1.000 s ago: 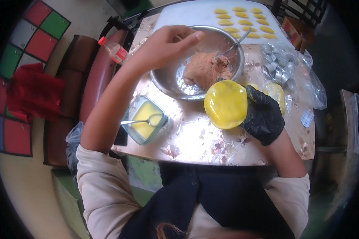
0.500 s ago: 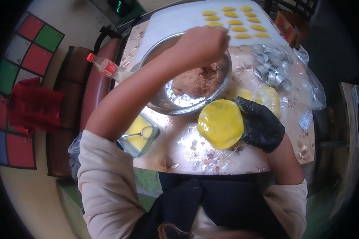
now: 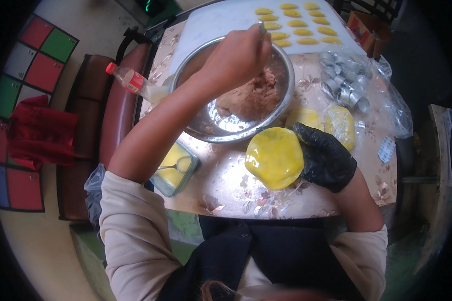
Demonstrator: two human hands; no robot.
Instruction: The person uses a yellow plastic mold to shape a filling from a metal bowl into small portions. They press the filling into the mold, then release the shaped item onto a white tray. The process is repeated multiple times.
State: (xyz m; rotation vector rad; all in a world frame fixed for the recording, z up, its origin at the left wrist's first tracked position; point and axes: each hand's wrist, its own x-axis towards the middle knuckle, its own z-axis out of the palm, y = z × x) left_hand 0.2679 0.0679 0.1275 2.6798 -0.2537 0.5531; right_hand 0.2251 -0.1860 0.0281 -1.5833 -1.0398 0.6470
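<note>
My bare left hand (image 3: 243, 52) is closed in a fist above the steel bowl (image 3: 231, 136). A small greyish bit shows at its fingertips, too small to name. Inside the bowl lies a lumpy brown mass of filling (image 3: 253, 98). My right hand (image 3: 329, 158), in a black glove, grips a glossy yellow round of dough (image 3: 274, 158) by its right edge, broad face up. Its fingers are partly hidden behind the dough. Farther off, several small yellow oval pieces (image 3: 303, 32) lie in rows on a white board (image 3: 221, 22).
Plastic-wrapped yellow dough (image 3: 340, 125) lies beyond the glove, near a clear bag of metal rings (image 3: 346, 80). A glass container (image 3: 172, 175) with yellow contents and a spoon (image 3: 182, 164) stands at left. A red-capped bottle (image 3: 133, 81) leans by the bowl; a blister pack (image 3: 385, 149) lies right.
My left hand has moved left, its fingertips now higher over the bowl's far rim. The right hand still grips the yellow dough, nearly in the same place.
</note>
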